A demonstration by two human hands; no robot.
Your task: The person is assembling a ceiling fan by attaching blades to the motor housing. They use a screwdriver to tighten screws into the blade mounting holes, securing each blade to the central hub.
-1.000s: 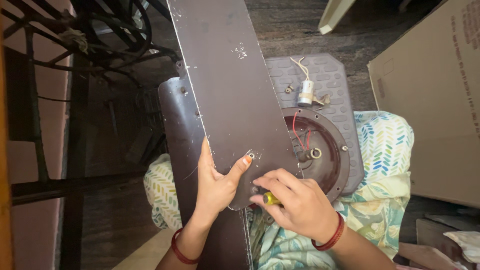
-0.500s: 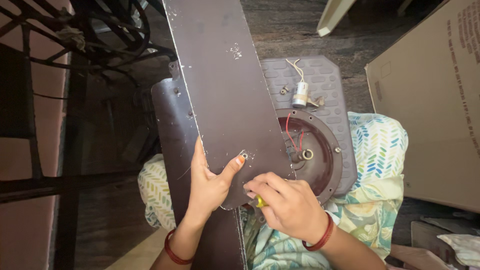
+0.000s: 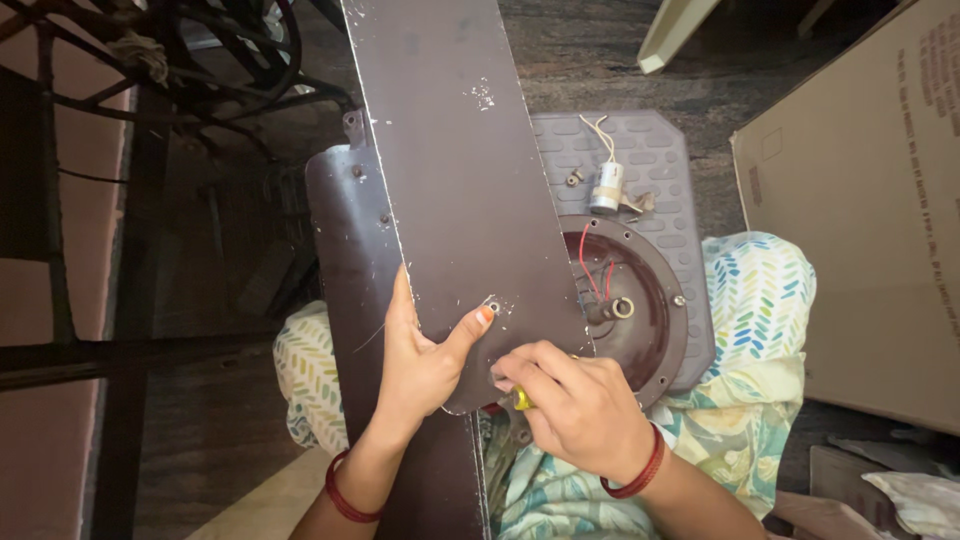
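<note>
A long dark brown fan blade [image 3: 460, 180] runs from the top of the view down to my lap. My left hand [image 3: 420, 355] grips its near end, thumb pressed beside a small screw hole [image 3: 492, 305]. My right hand [image 3: 575, 405] is closed around a yellow-handled screwdriver [image 3: 521, 398] at the blade's lower edge; its tip is hidden. A second brown blade [image 3: 350, 250] lies under the first, to the left. The round brown fan motor housing [image 3: 640, 300] with red wires sits just right of my hands.
A grey moulded tray [image 3: 650, 160] holds a small white capacitor [image 3: 606, 186] and loose screws. A large cardboard box [image 3: 870, 200] stands at the right. A black metal frame [image 3: 150, 110] fills the upper left. Patterned cloth [image 3: 760, 320] covers my lap.
The top blade has slid slightly left and toward me. My right hand with the screwdriver has moved a little nearer the screw hole; my left hand keeps its grip.
</note>
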